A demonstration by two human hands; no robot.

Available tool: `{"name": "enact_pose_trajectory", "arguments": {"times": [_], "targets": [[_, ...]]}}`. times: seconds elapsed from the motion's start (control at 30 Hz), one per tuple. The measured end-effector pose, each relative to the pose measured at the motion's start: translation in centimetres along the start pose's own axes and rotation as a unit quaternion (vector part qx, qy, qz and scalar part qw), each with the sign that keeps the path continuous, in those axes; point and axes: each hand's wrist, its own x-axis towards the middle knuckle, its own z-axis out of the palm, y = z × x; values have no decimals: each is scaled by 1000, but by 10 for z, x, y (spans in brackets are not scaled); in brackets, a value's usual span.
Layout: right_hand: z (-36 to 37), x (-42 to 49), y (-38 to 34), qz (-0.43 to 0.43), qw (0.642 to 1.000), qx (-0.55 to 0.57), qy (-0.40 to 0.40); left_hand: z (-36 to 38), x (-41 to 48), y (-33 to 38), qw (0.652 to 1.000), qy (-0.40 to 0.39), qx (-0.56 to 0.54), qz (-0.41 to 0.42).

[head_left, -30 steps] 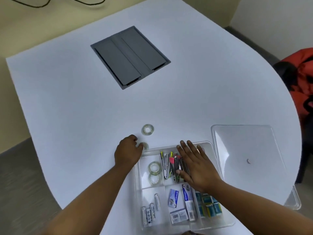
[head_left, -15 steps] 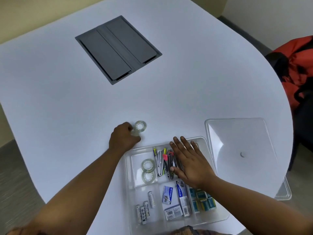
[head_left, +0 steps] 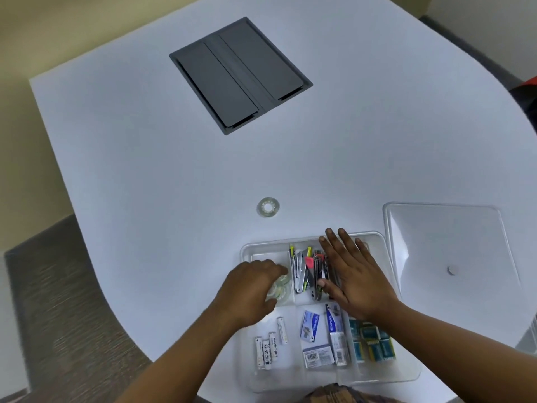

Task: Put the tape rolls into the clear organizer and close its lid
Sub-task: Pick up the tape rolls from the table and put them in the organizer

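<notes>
The left hand [head_left: 252,289] curled over tape rolls [head_left: 280,289] in the clear organizer's [head_left: 406,373] far-left compartment, apparently depositing one; its grip was hidden. The right hand [head_left: 353,277] lay flat, fingers apart, steadying it. Next: fetch the last roll [head_left: 268,207] from the tabletop [head_left: 145,155], then the lid [head_left: 450,242].

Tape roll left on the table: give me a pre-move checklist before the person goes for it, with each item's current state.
1. Last tape roll lies flat on the white table, unobstructed: ok.
2. Left hand free of tape: cannot tell, it covers the tape rolls in the compartment.
3. Right hand steadies the clear organizer: ok.
4. Room left in the tape compartment: cannot tell.
5. Lid off, beside the organizer: ok.
</notes>
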Motion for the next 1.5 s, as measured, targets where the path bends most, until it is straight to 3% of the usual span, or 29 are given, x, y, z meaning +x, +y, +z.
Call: {"name": "enact_pose_trajectory", "arguments": {"times": [0.13, 0.33, 0.47, 1.1, 1.3, 1.5], "targets": [[0, 0, 1, 3, 1000, 4, -2, 9, 1, -2, 1000, -2, 18, -22], [1, 1, 1, -1, 1000, 2, 3, -13, 9, -6, 987, 141, -52, -49], [-1, 0, 1, -4, 1000, -1, 5, -31, 28, -14, 977, 182, -76, -86], [2, 2, 3, -4, 1000, 7, 11, -34, 133, -56, 984, 81, 0, -159], [3, 2, 4, -6, 1000, 9, 16, -34, 134, -55, 982, 104, 5, -156], [1, 2, 2, -8, 1000, 17, 12, -45, 103, -33, 957, 214, -110, -159]]}}
